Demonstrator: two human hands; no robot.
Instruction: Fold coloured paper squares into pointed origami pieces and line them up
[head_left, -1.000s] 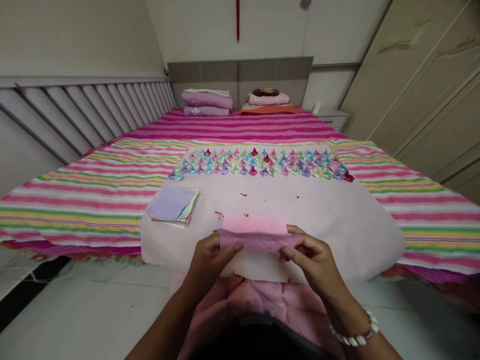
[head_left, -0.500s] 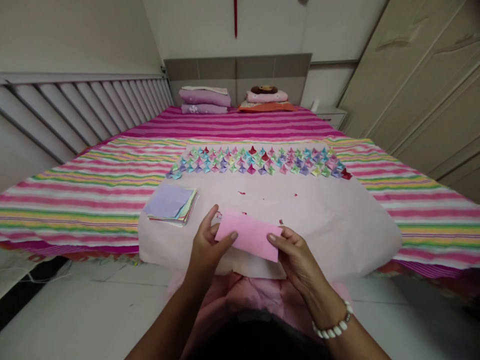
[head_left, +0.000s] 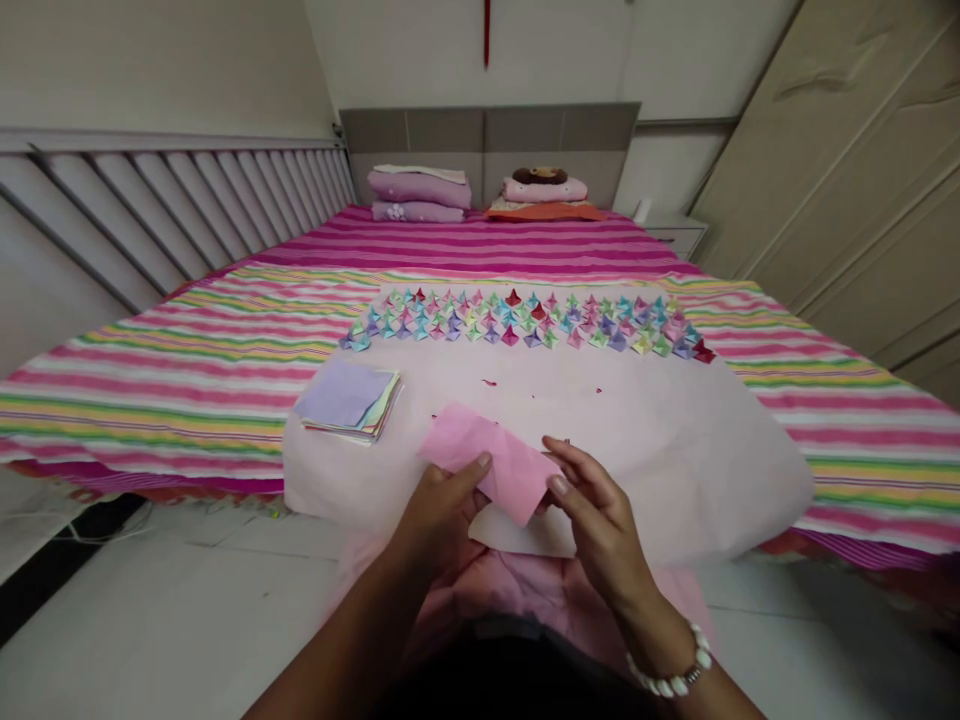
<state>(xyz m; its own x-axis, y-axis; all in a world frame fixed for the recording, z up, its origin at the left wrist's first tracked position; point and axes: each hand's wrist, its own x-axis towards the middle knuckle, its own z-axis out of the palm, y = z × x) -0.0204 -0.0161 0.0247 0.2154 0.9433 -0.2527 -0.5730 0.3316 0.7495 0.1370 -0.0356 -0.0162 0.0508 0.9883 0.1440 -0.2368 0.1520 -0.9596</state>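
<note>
A folded pink sheet of paper (head_left: pixel 495 455) is tilted above the near part of the pale sheet (head_left: pixel 645 430). My left hand (head_left: pixel 442 510) pinches its lower edge, thumb on top and fingers beneath. At the paper's right end, my right hand (head_left: pixel 600 520) has its thumb by the corner, with the index finger raised and other fingers partly hidden behind. A stack of coloured paper squares (head_left: pixel 349 395), lavender on top, lies to the left. Farther back stand rows of small folded paper pieces (head_left: pixel 510 335) in many colours.
The pale sheet lies on a bed with a striped cover (head_left: pixel 187 370). Small red scraps (head_left: pixel 489 382) are scattered on it. Folded purple bedding (head_left: pixel 420 190) and a pink pile (head_left: pixel 544 190) sit by the headboard (head_left: pixel 412 130). A slatted rail (head_left: pixel 187 200) runs along the left.
The pink paper has turned, its right end dipping towards me. My left hand has shifted right along its lower edge, and my right index finger has lifted. The view has swung slightly left.
</note>
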